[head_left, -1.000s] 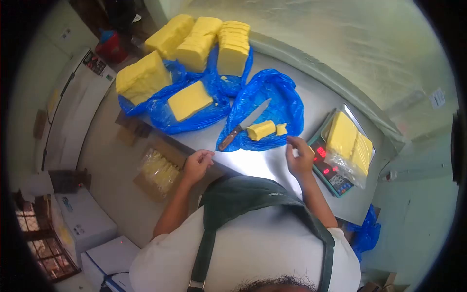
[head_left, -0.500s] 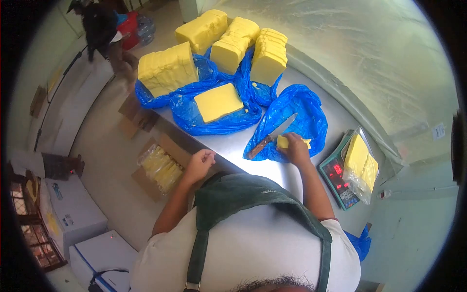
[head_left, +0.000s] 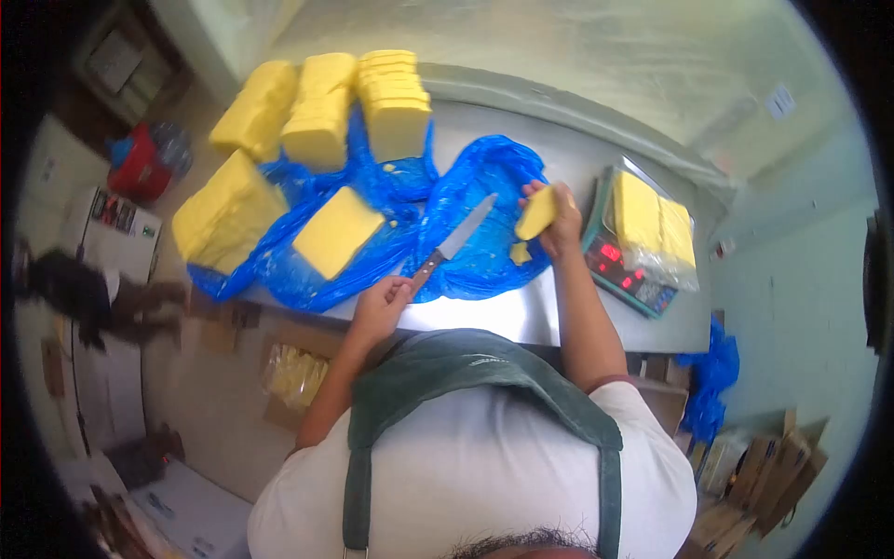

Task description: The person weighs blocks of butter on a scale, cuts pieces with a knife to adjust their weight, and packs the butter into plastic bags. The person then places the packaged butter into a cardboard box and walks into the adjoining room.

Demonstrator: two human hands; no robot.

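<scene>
Clasped in the curled fingers of the right hand (head_left: 565, 228), over the right-hand side of a spread blue plastic bag (head_left: 475, 272) on the metal worktop (head_left: 521, 321): a smooth, pale yellow piece (head_left: 535, 213), longish, with rounded edges. Just below, against the blue, a small, ragged yellow scrap (head_left: 521, 252). Aslant over the same bag, a long-bladed knife (head_left: 462, 235) with a wooden handle. At the handle's end, the left hand (head_left: 380, 309), with fingers nearly together; grip or mere touch, impossible to tell. Near the right hand, a digital scale (head_left: 605, 265) bearing wrapped yellow slabs (head_left: 638, 210).
</scene>
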